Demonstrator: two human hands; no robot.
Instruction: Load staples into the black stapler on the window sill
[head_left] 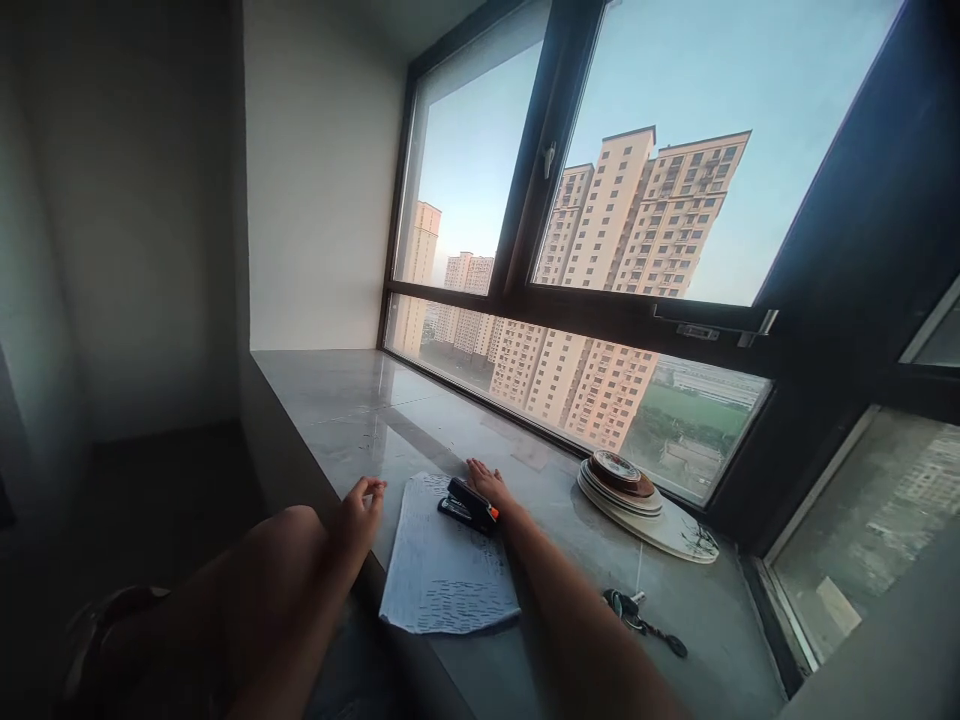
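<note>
A black stapler (469,507) with an orange spot at one end lies on the upper part of a white sheet of paper (442,580). Rows of short dark marks cover much of the sheet. My right hand (489,484) lies flat on the grey sill just beyond the stapler, fingers stretched out, its wrist close beside the stapler's orange end. Left of the sheet's upper edge is my left hand (364,494), with fingers curled in and thumb against them. Whatever may be between those fingertips is too small to make out.
Stacked plates (637,505), with a round brown-rimmed piece on top, stand by the window at the right. Keys (634,610) lie nearer me, right of my forearm. The sill (322,390) ends in a front edge at the left; a dark-framed window (517,290) rises behind.
</note>
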